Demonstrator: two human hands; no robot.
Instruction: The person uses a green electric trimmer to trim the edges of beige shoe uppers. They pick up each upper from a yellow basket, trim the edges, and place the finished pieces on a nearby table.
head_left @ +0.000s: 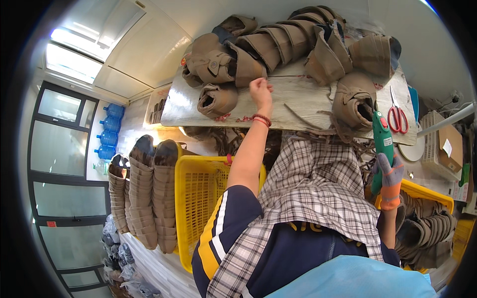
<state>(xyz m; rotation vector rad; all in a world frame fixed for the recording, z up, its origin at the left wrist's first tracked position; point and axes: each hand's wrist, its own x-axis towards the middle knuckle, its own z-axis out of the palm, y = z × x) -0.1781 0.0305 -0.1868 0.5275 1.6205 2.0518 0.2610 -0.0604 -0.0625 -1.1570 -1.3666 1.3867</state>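
My bare left hand (pixel 261 93) reaches over the table, its fingers curled closed beside the near edge of a brown shoe upper (pixel 248 67). Whether it grips anything is hidden. In a grey and orange glove, my right hand (pixel 391 176) is wrapped round a green handheld power tool (pixel 382 134) with a red button. The tool points up and away past the table's right end. Close to its tip sits a rounded brown shoe upper (pixel 354 99) with a dark opening. Another rolled upper (pixel 217 99) lies left of my left hand.
Nested brown uppers (pixel 278 42) run along the back of the pale table (pixel 293 97). Red-handled scissors (pixel 397 116) lie at its right end. A yellow basket (pixel 218 184) stands left of me, beside tall stacks of uppers (pixel 141 198). Another filled yellow basket (pixel 432 196) is at right.
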